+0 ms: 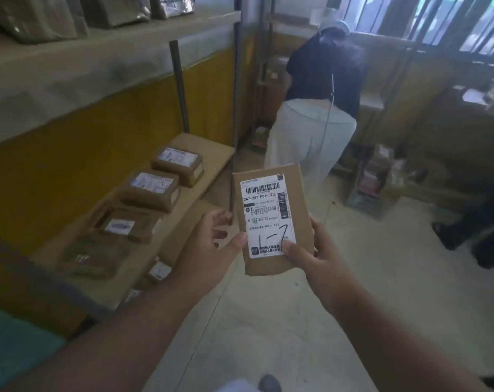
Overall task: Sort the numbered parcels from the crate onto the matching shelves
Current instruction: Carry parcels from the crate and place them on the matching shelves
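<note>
Right hand [310, 250] grips parcel [271, 219] marked "1-7"; left hand [211, 241] open beside it; boxes [149, 190] on shelf [211, 154]; blurry crate [373, 188], perhaps holding parcels.

My one head-worn camera looks forward and down, close over both forearms, toward the shelf [183, 176] and floor [353, 278].
</note>
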`<state>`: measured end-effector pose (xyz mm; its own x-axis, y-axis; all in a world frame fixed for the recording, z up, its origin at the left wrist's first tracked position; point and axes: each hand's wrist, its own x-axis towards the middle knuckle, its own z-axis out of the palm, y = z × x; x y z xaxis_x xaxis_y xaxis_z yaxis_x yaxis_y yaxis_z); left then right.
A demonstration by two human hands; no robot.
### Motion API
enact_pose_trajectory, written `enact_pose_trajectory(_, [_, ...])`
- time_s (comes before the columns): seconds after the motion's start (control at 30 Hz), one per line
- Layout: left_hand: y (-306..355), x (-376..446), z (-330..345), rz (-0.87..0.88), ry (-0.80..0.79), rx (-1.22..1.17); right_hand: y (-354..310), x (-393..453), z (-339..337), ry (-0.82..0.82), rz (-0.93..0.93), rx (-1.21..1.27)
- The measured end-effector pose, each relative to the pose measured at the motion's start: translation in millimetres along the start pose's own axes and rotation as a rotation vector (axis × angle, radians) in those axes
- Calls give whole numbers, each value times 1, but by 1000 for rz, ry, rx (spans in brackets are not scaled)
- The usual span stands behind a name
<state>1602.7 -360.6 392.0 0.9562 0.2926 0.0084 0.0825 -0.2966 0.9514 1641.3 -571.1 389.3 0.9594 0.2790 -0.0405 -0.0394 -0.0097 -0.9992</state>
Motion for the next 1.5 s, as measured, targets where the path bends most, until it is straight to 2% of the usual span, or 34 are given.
enact_pose_trajectory(0.13, [17,73,14,-64,102,19,-16,100,-24,-103,22,1])
enact_pose_trajectory(0.3, [-2,169,13,-126,250,-5,-5,227,-11,-218,26,-54])
enact_pose_trajectory(0.6, [-24,331,0,-220,282,71,-9,409,5,-318,163,-121])
enact_pose_trajectory(0.77, [-47,384,5,-314,358,173,1,509,29,-416,305,-108])
enact_pose_trajectory(0.87, [-67,406,19,-384,477,217,23,571,51,-536,367,-122])
enact_pose_trajectory(0.93, [-79,420,32,-417,565,276,39,609,66,-616,375,-175])
enact_pose_trajectory(1.07, [-93,444,60,-510,645,345,67,674,91,-789,401,-275])
enact_pose_trajectory(1.2, [-95,462,86,-639,712,409,95,716,112,-839,436,-378])
enact_pose_trajectory(1.37, [-105,471,106,-729,729,390,125,744,128,-911,364,-535])
enact_pose_trajectory(1.43, [-108,473,109,-756,747,393,128,746,136,-906,275,-655])
enact_pose_trajectory(1.5, [-107,472,111,-773,759,402,124,746,141,-883,105,-856])
